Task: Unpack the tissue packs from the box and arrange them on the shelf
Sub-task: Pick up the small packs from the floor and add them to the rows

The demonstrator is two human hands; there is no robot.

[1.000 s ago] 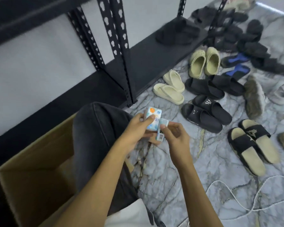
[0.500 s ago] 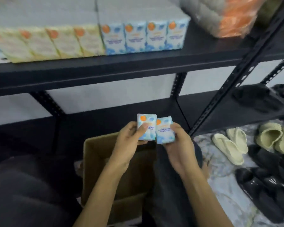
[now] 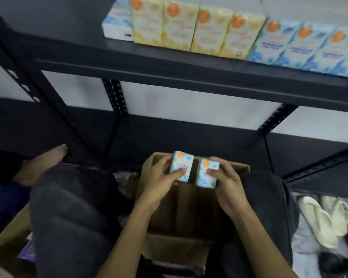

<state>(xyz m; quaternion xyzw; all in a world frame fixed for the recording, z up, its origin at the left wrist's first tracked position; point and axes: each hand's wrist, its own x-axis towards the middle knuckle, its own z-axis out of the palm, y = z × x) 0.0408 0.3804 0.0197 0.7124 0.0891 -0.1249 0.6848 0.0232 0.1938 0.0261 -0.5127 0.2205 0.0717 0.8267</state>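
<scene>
My left hand [image 3: 161, 177] grips a small blue tissue pack [image 3: 181, 165] with an orange dot, held upright. My right hand [image 3: 227, 181] grips a second blue tissue pack [image 3: 207, 173] just to its right; the two packs are slightly apart. Both hang over the open brown cardboard box [image 3: 189, 209] between my knees. On the black shelf [image 3: 169, 67] above stand several yellow packs [image 3: 189, 29] in a row, then several blue packs [image 3: 301, 45] to their right.
A pale blue and white pack [image 3: 117, 25] lies at the left end of the row. My dark-trousered knees [image 3: 72, 213] flank the box. A second cardboard box [image 3: 6, 243] sits at lower left. Cream slippers [image 3: 321, 219] lie on the floor at right.
The view has swung left and up, from the floor of shoes to the shelf. The two packs, held touching before, are now a little apart over the box.
</scene>
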